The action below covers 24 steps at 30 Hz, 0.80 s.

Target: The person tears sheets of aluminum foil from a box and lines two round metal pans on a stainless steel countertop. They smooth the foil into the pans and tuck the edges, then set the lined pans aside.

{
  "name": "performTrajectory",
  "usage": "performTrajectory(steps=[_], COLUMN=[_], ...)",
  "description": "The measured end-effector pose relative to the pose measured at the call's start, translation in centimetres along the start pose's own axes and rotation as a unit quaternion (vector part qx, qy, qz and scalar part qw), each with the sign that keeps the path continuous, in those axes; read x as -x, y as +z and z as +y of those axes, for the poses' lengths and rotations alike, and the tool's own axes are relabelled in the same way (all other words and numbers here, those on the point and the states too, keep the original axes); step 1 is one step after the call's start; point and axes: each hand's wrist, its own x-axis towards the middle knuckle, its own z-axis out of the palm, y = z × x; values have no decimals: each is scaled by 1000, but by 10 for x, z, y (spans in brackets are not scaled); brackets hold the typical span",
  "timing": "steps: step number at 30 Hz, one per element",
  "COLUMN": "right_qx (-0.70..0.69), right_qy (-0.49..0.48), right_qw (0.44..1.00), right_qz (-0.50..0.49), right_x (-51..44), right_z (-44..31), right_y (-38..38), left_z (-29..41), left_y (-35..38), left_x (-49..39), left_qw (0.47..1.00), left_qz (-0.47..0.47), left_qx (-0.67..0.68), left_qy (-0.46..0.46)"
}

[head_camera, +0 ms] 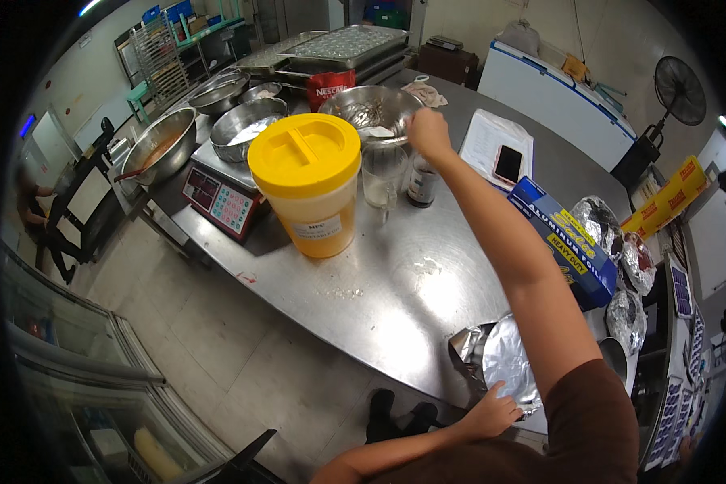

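My left hand (490,414) is at the near edge of a sheet of aluminum foil (511,366), which looks wrapped over a round container by the table's front edge. Its fingers lie on the foil. My right arm reaches across the table, and my right hand (428,134) is curled at the rim of a wide steel bowl (372,103). Whether it holds anything is hidden. The bowl contains a whitish lump and some dark residue. Just below this hand stand a clear measuring jug (382,175) and a small glass jar (422,184) with dark contents.
A yellow-lidded plastic tub (305,181) of amber liquid stands beside a digital scale (221,199) bearing a steel pan (248,130). An aluminum foil box (562,242) and a phone (508,163) lie rightward. Foil-wrapped bundles (626,320) line the right edge. A person (39,209) stands far left.
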Motion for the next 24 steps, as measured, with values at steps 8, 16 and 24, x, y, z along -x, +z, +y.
performTrajectory(steps=[8,16,24], right_qx=[-358,-304,-72], right_qy=[2,17,-89], right_qw=[920,899,944], right_qz=[-159,-316,-308], right_x=[4,198,374], right_z=[-29,42,93], right_y=[-28,-247,-324], left_z=[-9,-11,-10], left_y=[3,-2,-38], left_x=[5,-9,-56], left_qw=[1000,987,986], left_qz=[20,132,150], left_qx=[4,28,34], left_qy=[13,89,71])
